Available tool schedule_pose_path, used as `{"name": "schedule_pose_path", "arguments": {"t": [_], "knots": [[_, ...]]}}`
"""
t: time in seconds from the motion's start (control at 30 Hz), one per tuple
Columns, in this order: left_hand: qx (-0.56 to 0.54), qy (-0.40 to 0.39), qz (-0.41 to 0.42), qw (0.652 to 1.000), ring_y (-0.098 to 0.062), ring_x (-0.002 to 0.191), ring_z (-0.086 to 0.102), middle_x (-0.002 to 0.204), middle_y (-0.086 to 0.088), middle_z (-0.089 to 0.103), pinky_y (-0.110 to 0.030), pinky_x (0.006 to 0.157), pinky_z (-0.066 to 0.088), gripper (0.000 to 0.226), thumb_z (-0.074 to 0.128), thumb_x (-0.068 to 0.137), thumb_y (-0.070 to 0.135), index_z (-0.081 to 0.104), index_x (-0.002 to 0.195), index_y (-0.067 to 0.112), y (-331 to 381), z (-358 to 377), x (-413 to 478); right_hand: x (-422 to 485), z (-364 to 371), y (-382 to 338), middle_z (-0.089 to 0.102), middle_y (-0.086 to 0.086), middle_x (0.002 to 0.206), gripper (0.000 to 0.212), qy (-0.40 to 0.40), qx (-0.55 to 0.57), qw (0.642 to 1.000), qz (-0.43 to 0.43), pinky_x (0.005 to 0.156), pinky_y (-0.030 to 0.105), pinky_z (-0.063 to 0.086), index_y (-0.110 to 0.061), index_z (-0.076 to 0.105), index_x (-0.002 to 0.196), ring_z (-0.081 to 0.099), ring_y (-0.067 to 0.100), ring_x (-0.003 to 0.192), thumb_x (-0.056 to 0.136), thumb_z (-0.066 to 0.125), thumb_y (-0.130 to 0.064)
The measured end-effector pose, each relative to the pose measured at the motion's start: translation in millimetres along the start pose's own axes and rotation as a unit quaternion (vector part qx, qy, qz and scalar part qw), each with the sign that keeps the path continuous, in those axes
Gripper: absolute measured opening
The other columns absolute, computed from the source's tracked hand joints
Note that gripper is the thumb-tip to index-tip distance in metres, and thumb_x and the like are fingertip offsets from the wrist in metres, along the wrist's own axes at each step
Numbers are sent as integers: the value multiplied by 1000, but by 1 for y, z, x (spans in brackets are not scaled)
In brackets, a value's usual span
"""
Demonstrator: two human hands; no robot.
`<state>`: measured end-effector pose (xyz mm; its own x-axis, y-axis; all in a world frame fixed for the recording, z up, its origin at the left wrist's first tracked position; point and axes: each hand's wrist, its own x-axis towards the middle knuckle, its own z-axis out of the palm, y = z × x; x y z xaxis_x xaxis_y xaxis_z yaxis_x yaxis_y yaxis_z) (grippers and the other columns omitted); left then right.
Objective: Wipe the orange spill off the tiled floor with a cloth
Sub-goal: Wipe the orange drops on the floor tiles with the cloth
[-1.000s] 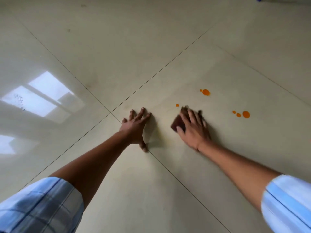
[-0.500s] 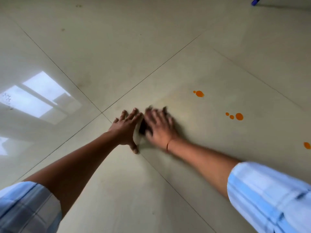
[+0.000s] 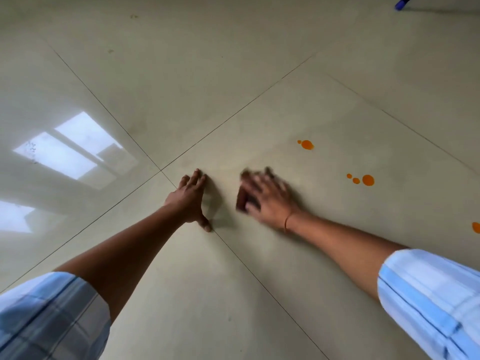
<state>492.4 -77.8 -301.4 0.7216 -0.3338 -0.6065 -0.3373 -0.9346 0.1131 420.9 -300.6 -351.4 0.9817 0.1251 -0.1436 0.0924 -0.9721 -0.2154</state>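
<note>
My right hand (image 3: 267, 201), blurred by motion, presses a dark brown cloth (image 3: 242, 200) flat against the cream tiled floor (image 3: 233, 74). Only the cloth's left edge shows beside the fingers. My left hand (image 3: 191, 200) rests on the floor with straight fingers, a little to the left of the cloth, by a tile joint. Orange drops lie to the right: one pair of drops (image 3: 306, 145) beyond my right hand, a group of three drops (image 3: 367, 180) farther right, and one drop (image 3: 476, 227) at the right edge.
A blue object (image 3: 402, 3) pokes in at the top right corner. Bright window reflections (image 3: 75, 149) gleam on the glossy tiles at the left. Dark grout lines cross near my left hand.
My right hand slid the cloth left up against my left hand, then back to the right. A small orange drop seen ahead of the cloth one second ago is gone. My left hand stayed put.
</note>
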Motion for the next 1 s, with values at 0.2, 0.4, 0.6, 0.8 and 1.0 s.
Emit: {"name": "schedule_pose_path", "arguments": {"t": [0.2,0.4,0.6,0.8,1.0], "knots": [[46,11,20,999,-32,148,2,161,0,-18,-53,106,39,155,91,40,54,-10,152,19,23,-2,-2,-45,0,-10,7,4,160,71,-109,-10,989,-97,117,49,5,-32,15,150,2,25,146,86,34,-55],[138,-41,92,985,-40,145,3,159,-6,-21,-51,97,46,154,91,43,51,-16,151,25,95,13,-1,-78,-20,68,12,7,159,70,-48,-15,993,111,116,46,8,-31,21,149,8,27,146,85,31,-58],[185,-47,107,976,-44,145,-2,158,-5,-25,-57,101,41,151,91,48,46,-20,149,29,131,-12,3,-91,-35,87,2,4,161,69,-95,3,993,73,117,46,7,-32,13,150,0,25,146,91,41,-55],[166,-31,101,980,-42,146,-6,160,-4,-20,-64,104,33,150,91,47,48,-14,151,27,141,-51,68,-68,-34,90,4,8,160,70,-66,-4,992,105,117,47,8,-27,14,151,3,28,146,90,37,-53],[140,-52,112,982,-41,145,-6,159,-1,-22,-66,98,37,156,91,40,54,-16,151,27,134,-72,103,-38,-48,125,3,9,160,70,-67,5,975,211,118,46,6,-25,12,151,3,29,146,92,38,-53]]}}
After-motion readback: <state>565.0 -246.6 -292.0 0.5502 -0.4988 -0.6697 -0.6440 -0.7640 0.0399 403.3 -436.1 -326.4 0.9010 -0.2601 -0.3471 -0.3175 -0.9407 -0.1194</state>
